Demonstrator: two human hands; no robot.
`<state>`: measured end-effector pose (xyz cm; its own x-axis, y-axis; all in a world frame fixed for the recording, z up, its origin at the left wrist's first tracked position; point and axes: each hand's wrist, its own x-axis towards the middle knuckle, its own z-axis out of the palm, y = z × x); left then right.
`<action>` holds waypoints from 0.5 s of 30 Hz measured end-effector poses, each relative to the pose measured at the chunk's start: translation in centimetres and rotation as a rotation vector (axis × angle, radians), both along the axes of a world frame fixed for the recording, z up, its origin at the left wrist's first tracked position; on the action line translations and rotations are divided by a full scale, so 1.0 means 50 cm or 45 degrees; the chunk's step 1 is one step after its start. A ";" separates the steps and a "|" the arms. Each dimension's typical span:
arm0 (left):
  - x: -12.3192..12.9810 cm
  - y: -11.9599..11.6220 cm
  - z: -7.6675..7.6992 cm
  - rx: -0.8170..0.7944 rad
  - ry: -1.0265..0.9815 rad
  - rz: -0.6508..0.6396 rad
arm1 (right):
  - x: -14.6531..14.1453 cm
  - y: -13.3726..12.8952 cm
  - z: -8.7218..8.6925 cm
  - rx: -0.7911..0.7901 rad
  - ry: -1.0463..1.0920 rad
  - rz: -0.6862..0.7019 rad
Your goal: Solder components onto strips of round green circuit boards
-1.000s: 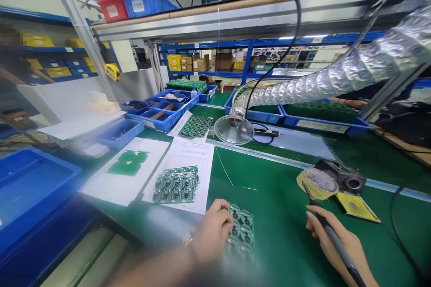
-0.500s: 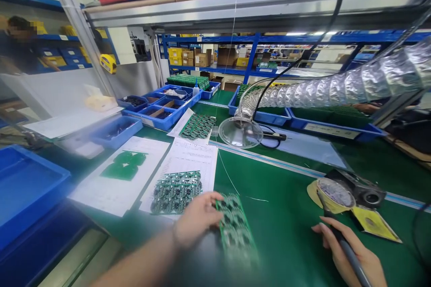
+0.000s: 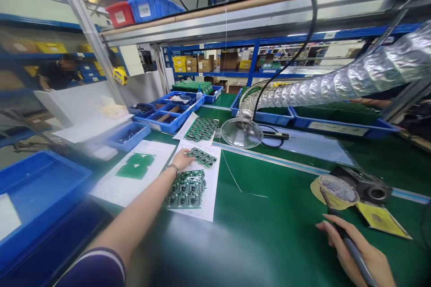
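My left hand (image 3: 182,160) is closed on the left end of a circuit board panel (image 3: 203,158), above a printed sheet (image 3: 209,204). Just below it on that sheet lie more populated circuit boards (image 3: 186,193). At the right, my right hand (image 3: 358,249) is wrapped round a dark soldering iron (image 3: 350,244). The iron's front end points to a round tin (image 3: 338,189) with greyish contents. A thin solder wire (image 3: 231,175) hangs down and ends on the green mat between my hands.
A clear round disc (image 3: 241,133) sits at the end of a foil duct (image 3: 323,83). Blue trays (image 3: 161,124) line the back left. Bare green boards (image 3: 136,166) lie on paper. A soldering iron stand (image 3: 370,187) and yellow sponge tray (image 3: 382,220) are right.
My left hand has carried the circuit board panel from the front middle of the mat away and left, over the printed sheet. My right hand keeps its hold on the iron. The view has shifted slightly.
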<state>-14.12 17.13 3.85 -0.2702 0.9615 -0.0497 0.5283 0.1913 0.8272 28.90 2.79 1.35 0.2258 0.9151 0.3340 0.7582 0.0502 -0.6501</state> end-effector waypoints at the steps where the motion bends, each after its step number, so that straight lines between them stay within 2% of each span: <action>1: -0.015 -0.013 0.006 0.004 0.084 -0.041 | 0.001 -0.001 -0.001 -0.001 0.014 -0.004; 6: -0.064 -0.115 0.043 0.082 0.414 -0.357 | -0.006 -0.001 -0.002 0.037 0.066 -0.006; 9: -0.069 -0.173 0.048 0.099 0.523 -0.556 | -0.009 0.002 -0.006 0.031 0.071 0.015; 12: -0.072 -0.195 0.043 0.085 0.616 -0.636 | -0.007 0.003 -0.009 0.027 0.066 0.022; 15: -0.075 -0.186 0.036 0.044 0.689 -0.664 | -0.005 0.000 -0.005 0.066 0.036 0.025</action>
